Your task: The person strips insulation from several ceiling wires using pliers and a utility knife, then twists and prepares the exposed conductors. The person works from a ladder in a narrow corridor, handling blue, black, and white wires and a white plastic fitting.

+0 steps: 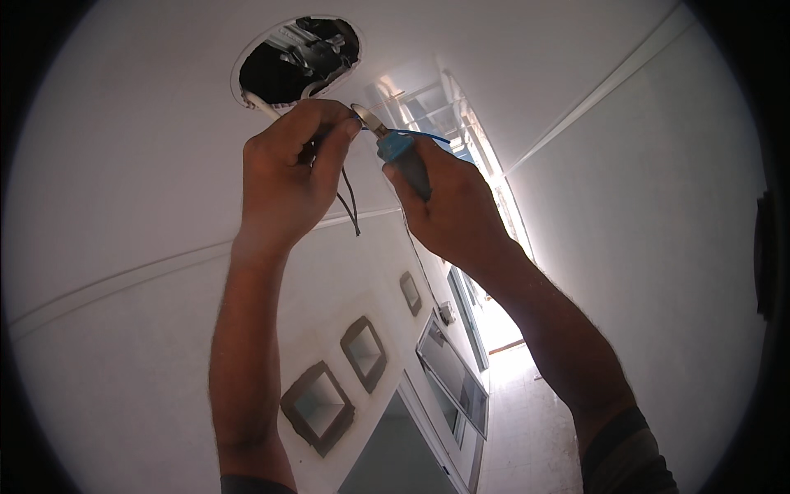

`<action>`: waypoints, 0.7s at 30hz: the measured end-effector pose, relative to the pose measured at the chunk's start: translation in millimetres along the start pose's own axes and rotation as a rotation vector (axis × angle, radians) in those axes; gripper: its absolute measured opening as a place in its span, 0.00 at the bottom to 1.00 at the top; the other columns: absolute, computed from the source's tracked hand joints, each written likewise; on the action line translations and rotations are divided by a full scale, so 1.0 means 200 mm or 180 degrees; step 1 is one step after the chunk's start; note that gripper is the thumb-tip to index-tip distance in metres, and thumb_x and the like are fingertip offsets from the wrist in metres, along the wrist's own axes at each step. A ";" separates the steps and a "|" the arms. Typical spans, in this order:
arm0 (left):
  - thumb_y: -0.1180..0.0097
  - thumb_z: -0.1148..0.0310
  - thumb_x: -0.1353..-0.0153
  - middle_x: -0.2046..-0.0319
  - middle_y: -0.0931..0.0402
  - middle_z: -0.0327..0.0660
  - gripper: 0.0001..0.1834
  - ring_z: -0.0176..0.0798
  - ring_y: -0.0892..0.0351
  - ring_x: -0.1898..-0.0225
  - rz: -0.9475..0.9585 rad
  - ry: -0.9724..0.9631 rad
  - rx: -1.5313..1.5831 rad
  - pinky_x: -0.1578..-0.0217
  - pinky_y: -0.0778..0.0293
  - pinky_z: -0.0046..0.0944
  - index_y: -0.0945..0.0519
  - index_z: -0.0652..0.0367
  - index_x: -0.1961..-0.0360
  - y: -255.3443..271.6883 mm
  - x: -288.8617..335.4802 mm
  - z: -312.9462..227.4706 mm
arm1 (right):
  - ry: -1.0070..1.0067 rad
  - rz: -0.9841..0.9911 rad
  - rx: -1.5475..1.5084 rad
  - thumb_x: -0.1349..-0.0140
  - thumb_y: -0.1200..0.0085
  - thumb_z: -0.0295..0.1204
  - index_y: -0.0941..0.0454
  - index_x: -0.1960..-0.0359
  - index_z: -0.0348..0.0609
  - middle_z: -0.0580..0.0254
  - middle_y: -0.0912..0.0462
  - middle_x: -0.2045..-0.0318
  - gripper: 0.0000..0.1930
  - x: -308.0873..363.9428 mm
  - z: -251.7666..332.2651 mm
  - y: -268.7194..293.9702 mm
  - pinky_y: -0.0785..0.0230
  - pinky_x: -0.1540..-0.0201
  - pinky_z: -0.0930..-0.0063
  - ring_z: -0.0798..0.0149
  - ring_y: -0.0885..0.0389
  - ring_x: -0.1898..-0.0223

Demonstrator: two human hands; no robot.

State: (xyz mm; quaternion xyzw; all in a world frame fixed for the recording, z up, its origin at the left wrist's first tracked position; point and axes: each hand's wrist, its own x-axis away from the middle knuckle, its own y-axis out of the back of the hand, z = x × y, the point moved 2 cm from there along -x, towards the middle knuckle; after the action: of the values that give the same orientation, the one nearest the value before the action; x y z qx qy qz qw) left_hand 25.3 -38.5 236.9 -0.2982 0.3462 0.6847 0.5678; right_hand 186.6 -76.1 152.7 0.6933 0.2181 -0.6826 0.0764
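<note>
Both my arms reach up toward a round hole cut in the white ceiling. A pale sheathed cable comes out at the hole's near edge and runs behind my left hand. Thumb and forefinger of that hand pinch a thin blue wire, whose free end sticks out to the right. Two dark wires hang below the left fingers. My right hand grips a knife with a blue and dark handle. Its short curved blade lies against the blue wire beside the left fingertips.
Metal framing shows inside the ceiling hole. Along the wall below are several small square openings with grey-rimmed edges, a doorway and an open framed window. Bright light enters from the far end of the corridor.
</note>
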 end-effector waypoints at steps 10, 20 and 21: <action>0.39 0.72 0.34 0.80 0.25 0.36 0.05 0.25 0.34 0.80 0.0310 0.0279 0.0209 0.78 0.36 0.30 0.18 0.64 0.64 0.01 -0.04 0.01 | 0.0241 -0.0319 0.0137 0.31 0.42 0.33 0.24 0.44 0.38 0.46 0.15 0.68 0.18 -0.02 -0.04 -0.02 0.22 0.64 0.60 0.49 0.13 0.68; 0.26 0.69 0.43 0.79 0.19 0.37 0.12 0.23 0.26 0.79 0.0154 0.0029 0.0012 0.79 0.32 0.27 0.20 0.60 0.71 0.02 -0.04 0.03 | -0.0390 0.0385 -0.0103 0.31 0.44 0.35 0.21 0.57 0.38 0.48 0.17 0.74 0.12 -0.03 0.06 0.11 0.24 0.64 0.56 0.47 0.15 0.70; 0.26 0.69 0.43 0.79 0.19 0.37 0.13 0.22 0.26 0.79 0.0142 0.0074 0.0049 0.79 0.33 0.27 0.21 0.60 0.72 0.02 -0.04 0.02 | -0.0414 0.0363 -0.0097 0.31 0.44 0.35 0.21 0.57 0.38 0.48 0.17 0.74 0.11 -0.03 0.06 0.11 0.24 0.64 0.56 0.47 0.15 0.71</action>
State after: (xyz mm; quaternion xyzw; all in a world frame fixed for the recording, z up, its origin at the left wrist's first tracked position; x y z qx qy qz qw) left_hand 23.3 -40.0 246.8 -0.2938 0.3646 0.6910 0.5506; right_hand 184.6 -102.1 153.2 0.6576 0.1832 -0.7173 0.1397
